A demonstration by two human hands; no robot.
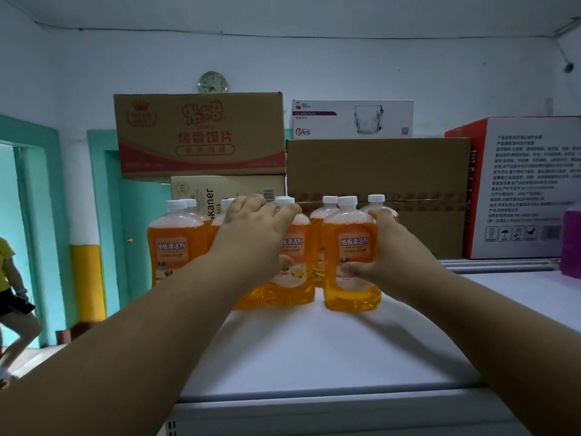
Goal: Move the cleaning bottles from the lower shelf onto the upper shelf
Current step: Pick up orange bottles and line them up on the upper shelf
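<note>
Several orange cleaning bottles with white caps stand grouped on the white upper shelf [314,357]. My right hand [380,256] grips the front right bottle [349,247] from its right side, thumb across the label; the bottle rests on the shelf. My left hand [254,234] wraps around a middle bottle [294,265], fingers curled over its shoulder near the cap. Another bottle [174,243] stands at the far left of the group. More bottles [327,218] stand behind. The lower shelf is out of view.
Cardboard boxes [377,171] are stacked behind the bottles, with a glass mug box [352,119] on top. A red and white carton [518,187] and a purple bottle [570,243] sit at right. A person [12,294] stands by the teal doorway at left.
</note>
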